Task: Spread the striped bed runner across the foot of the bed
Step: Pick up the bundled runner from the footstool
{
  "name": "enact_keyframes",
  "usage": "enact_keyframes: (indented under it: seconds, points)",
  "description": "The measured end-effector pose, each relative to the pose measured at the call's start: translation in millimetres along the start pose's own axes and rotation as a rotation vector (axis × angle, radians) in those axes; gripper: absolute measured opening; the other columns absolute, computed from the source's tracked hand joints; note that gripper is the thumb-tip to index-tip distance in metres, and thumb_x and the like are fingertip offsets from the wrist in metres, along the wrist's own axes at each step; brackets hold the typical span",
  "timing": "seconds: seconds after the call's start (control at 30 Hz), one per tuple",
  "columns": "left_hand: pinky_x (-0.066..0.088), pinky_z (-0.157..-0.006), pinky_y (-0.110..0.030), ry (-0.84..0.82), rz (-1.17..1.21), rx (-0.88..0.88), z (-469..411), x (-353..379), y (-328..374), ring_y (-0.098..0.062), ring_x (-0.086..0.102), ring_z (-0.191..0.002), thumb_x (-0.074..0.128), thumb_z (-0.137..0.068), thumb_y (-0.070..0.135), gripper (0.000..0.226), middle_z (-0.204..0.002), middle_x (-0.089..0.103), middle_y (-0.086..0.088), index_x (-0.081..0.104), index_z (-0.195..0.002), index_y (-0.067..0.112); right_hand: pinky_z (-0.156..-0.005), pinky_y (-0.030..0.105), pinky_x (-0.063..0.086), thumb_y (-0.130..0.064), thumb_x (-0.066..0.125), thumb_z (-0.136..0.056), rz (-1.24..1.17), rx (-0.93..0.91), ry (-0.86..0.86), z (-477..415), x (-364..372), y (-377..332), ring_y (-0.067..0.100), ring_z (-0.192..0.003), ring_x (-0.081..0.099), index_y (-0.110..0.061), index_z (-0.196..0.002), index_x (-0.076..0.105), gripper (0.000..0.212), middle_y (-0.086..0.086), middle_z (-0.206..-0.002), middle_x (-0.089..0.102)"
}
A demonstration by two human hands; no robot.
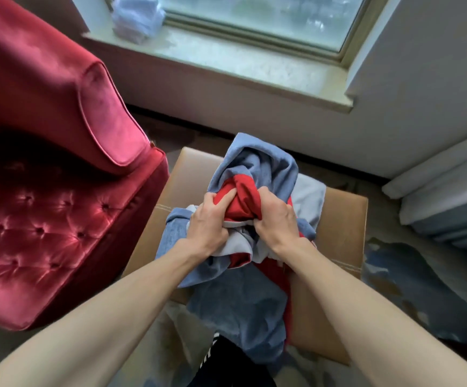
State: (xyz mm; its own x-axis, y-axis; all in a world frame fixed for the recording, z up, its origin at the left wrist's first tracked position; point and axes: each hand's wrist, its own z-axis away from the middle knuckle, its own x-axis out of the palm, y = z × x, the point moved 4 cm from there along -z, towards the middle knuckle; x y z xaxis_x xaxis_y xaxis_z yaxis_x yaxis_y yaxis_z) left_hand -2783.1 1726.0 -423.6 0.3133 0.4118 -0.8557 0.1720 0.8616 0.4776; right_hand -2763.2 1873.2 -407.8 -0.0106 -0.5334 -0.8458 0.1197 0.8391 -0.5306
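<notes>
The bed runner is a crumpled bundle of blue, red and pale grey bands, bunched in a heap rather than spread flat. It sits just below the middle of the view, its blue folds rising toward 12 o'clock, red cloth gathered at the heart, grey showing at 3 o'clock, and a long blue and red tail drooping toward 6 o'clock.

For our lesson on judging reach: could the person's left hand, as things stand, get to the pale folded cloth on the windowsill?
Probably not right now. The left hand is clenched in the bunched bed runner over the tan ottoman, and the folded cloth lies well beyond it on the windowsill.
</notes>
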Motion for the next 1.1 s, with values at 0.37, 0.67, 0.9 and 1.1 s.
enact_keyframes:
  seconds: [0.37,0.67,0.9,1.1]
  points:
    - [0.047,-0.086,-0.044,0.228,-0.006,-0.008,20.5,-187.5,23.8,-0.037,0.056,-0.1,0.052,-0.067,-0.001,0.086,-0.118,0.045,-0.011,0.034,-0.142,0.036,-0.065,0.042,0.045,0.0,0.05,-0.076,-0.008,-0.218,0.095,-27.9,-117.2,-150.0,0.043,-0.082,0.059,-0.01,-0.099,0.044,0.026,0.013,-0.091,0.061]
    - [0.045,-0.086,-0.042,0.445,-0.073,-0.142,78.3,-310.8,9.5,-0.039,0.057,-0.099,0.053,-0.069,-0.001,0.081,-0.122,0.045,-0.011,0.038,-0.14,0.036,-0.061,0.035,0.035,-0.002,0.05,-0.073,-0.058,-0.419,0.107,-28.3,-154.3,-266.6,0.04,-0.078,0.059,-0.014,-0.094,0.041,0.026,0.01,-0.085,0.062]
    - [0.046,-0.087,-0.042,0.702,-0.147,-0.425,206.9,-385.2,-10.1,-0.039,0.056,-0.104,0.052,-0.071,-0.001,0.081,-0.127,0.044,-0.009,0.038,-0.139,0.039,-0.061,0.038,0.039,0.002,0.052,-0.072,-0.142,-0.782,0.028,29.4,-163.0,-384.6,0.038,-0.076,0.057,-0.013,-0.089,0.04,0.026,0.009,-0.084,0.059]
    - [0.049,-0.086,-0.045,0.753,-0.193,-0.55,290.3,-414.3,-18.5,-0.041,0.057,-0.101,0.052,-0.07,-0.002,0.084,-0.126,0.044,-0.007,0.036,-0.138,0.044,-0.06,0.037,0.042,0.001,0.054,-0.07,-0.247,-0.946,0.021,78.9,-157.4,-443.8,0.035,-0.071,0.058,-0.016,-0.083,0.036,0.028,0.006,-0.08,0.058]
